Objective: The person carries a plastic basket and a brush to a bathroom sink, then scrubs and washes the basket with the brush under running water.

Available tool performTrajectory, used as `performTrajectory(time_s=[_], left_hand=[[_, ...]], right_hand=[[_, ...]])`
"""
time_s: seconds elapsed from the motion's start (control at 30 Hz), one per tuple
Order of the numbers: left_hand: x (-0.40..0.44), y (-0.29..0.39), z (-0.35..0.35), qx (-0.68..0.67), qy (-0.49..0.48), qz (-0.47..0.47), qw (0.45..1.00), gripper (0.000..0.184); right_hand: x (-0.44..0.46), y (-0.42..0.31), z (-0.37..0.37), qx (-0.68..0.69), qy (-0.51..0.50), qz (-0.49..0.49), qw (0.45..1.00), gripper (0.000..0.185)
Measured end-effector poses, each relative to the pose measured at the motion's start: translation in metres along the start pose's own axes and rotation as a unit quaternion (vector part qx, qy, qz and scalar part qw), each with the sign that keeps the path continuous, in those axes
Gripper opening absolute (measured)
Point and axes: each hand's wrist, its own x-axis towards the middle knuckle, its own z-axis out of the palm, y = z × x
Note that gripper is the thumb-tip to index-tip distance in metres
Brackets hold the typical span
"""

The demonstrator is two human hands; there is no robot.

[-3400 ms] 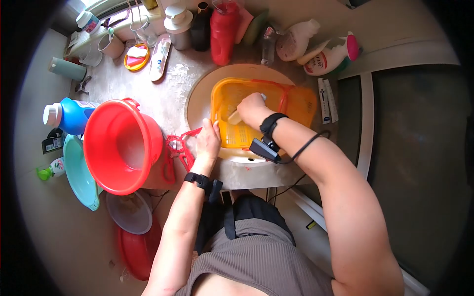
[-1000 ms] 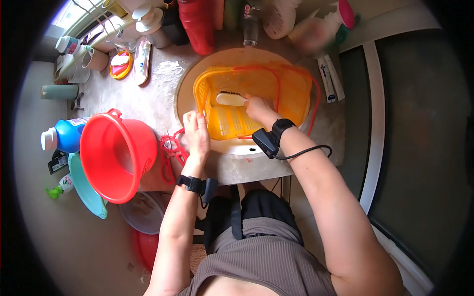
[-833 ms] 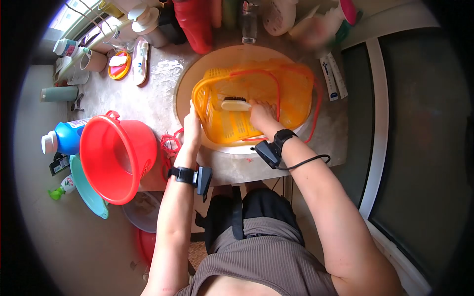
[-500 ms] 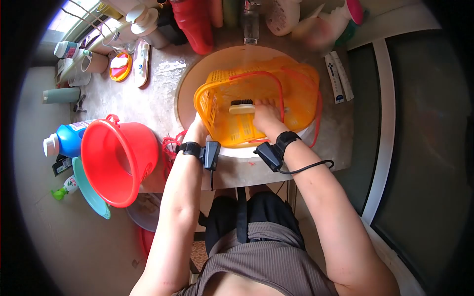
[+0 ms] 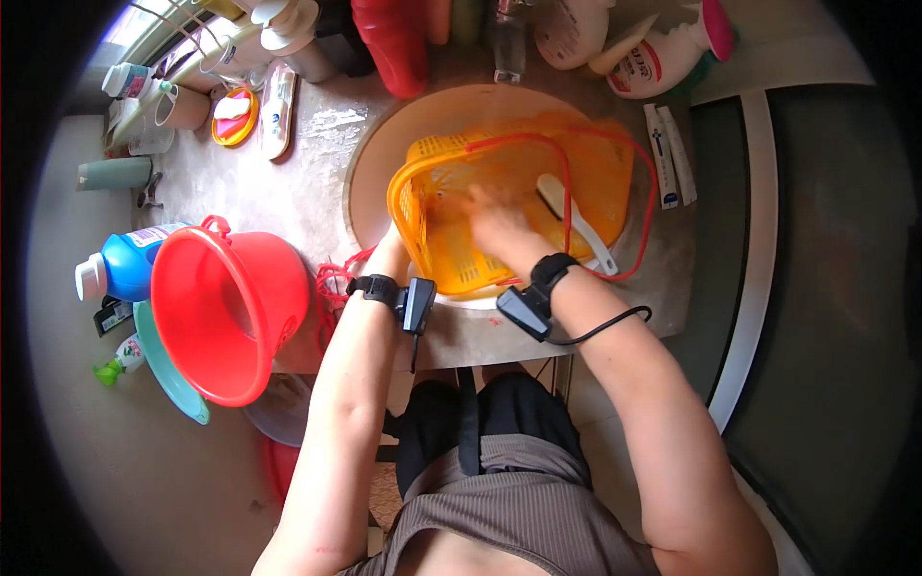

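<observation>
An orange plastic basket (image 5: pixel 471 278) with red handles lies tipped on its side in the round washbasin (image 5: pixel 370 182), its mouth toward the left. My left hand (image 5: pixel 391 252) grips the basket at its near left rim; the fingers are mostly hidden behind the wall. Inside the basket is my right hand (image 5: pixel 501 223), blurred by motion, its fingers stretched toward the left and nothing visible in them. A white-handled scrub brush (image 5: pixel 591 238) rests in the basket to the right of that hand, crossing under a red handle.
A red bucket (image 5: pixel 209 312) stands at the left, near a blue bottle (image 5: pixel 134 266) and a teal basin (image 5: pixel 171 374). Behind the washbasin are a faucet (image 5: pixel 509 53), a red bottle (image 5: pixel 392 48) and a spray bottle (image 5: pixel 663 60). Toothpaste-like tubes (image 5: pixel 669 158) lie at the right.
My right hand has let go of the brush, which now lies farther right in the basket. That hand has moved slightly left; my left hand stays at the rim.
</observation>
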Motion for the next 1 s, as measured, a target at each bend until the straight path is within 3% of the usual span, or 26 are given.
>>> performTrajectory(time_s=[0.13,0.23,0.33,0.4,0.6,0.63,0.67,0.73,0.77,0.93,1.0], left_hand=[[-0.001,0.0,-0.002,-0.001,-0.002,-0.001,1.0,0.047],[-0.001,-0.001,-0.003,-0.001,-0.001,-0.004,1.0,0.047],[-0.002,-0.001,-0.001,-0.003,-0.003,-0.003,1.0,0.048],[-0.001,-0.001,0.0,-0.006,-0.005,-0.005,1.0,0.049],[-0.002,-0.001,0.0,-0.007,-0.006,-0.006,1.0,0.05],[0.0,-0.001,0.001,-0.008,-0.008,-0.005,1.0,0.05],[0.0,-0.001,0.002,-0.007,-0.008,-0.005,1.0,0.051],[0.001,-0.001,0.003,-0.008,-0.009,-0.004,1.0,0.051],[0.001,-0.001,0.002,-0.008,-0.009,-0.004,1.0,0.051],[-0.002,-0.001,0.003,-0.008,-0.009,-0.008,1.0,0.053],[-0.003,-0.001,0.003,-0.008,-0.007,-0.008,1.0,0.053]], right_hand=[[0.008,-0.023,0.025,0.055,-0.05,0.005,0.997,0.047],[0.0,-0.021,0.029,0.005,-0.059,-0.025,0.998,0.046],[0.001,-0.019,0.011,-0.081,-0.132,-0.051,0.987,0.045],[0.004,-0.021,0.005,-0.158,-0.189,0.009,0.969,0.041],[0.009,-0.044,0.023,-0.002,-0.127,0.055,0.99,0.036],[0.008,-0.042,0.021,0.005,-0.144,0.048,0.988,0.047],[0.003,-0.039,0.019,0.006,-0.144,0.049,0.988,0.047],[-0.005,-0.034,0.015,0.107,-0.065,0.051,0.991,0.059],[-0.001,-0.032,0.013,0.09,-0.116,0.048,0.988,0.065],[0.003,-0.04,0.018,0.014,-0.119,0.056,0.991,0.057],[0.0,-0.042,0.011,-0.011,-0.167,0.05,0.985,0.054]])
